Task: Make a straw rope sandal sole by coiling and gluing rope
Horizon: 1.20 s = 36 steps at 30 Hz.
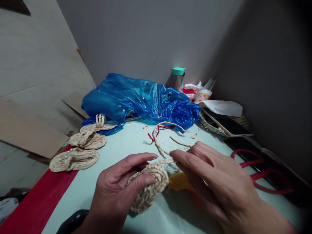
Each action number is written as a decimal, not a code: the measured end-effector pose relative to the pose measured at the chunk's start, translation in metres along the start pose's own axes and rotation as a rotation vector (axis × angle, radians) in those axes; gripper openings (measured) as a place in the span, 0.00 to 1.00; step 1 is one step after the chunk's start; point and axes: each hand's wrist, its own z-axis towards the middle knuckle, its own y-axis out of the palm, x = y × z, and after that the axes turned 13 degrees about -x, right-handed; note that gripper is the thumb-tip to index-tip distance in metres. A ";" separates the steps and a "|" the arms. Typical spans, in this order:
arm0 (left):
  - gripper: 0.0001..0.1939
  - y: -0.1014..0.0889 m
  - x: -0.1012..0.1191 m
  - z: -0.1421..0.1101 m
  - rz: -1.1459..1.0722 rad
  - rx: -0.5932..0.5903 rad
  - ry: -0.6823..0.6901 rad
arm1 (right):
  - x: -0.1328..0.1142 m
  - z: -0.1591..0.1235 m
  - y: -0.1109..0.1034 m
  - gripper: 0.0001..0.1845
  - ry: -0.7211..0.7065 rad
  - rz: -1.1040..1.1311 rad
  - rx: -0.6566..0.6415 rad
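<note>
A small coiled piece of braided straw point(147, 196) is gripped in my left hand point(113, 187), with the thumb pressed on its face and the fingers behind it. From its top edge runs a straw braid point(163, 161), and my right hand point(214, 177) pinches that braid between thumb and fingertips. The braid's loose length curves away over the table beyond my hands, beside a red string point(158, 131). Under my right hand lies a yellow tool point(179, 182), mostly hidden, its kind unclear.
Several small woven straw slippers point(75, 160) line the table's left side by a red strip point(46, 191). Behind are a blue plastic bag point(136, 94), a bottle point(177, 79) and a paper cup point(203, 95). Red-handled scissors point(270, 180) and a basket point(212, 125) holding a phone point(226, 122) lie right.
</note>
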 end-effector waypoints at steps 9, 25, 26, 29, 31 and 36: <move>0.13 -0.004 -0.001 0.007 0.219 -0.017 0.031 | -0.001 -0.005 0.001 0.13 -0.054 -0.042 0.040; 0.13 -0.005 -0.001 0.008 0.248 0.000 0.007 | -0.006 -0.006 0.010 0.16 -0.061 -0.113 0.045; 0.13 -0.006 -0.001 0.008 0.253 -0.002 0.013 | -0.007 -0.006 0.010 0.15 -0.056 -0.117 0.046; 0.12 -0.006 -0.001 0.007 0.268 -0.007 0.009 | -0.008 -0.007 0.012 0.14 -0.041 -0.114 0.054; 0.12 -0.006 -0.001 0.007 0.267 -0.007 -0.002 | -0.009 -0.009 0.015 0.13 -0.033 -0.108 0.065; 0.12 -0.005 0.000 0.009 0.264 -0.015 -0.026 | -0.013 -0.012 0.021 0.14 -0.016 -0.088 0.048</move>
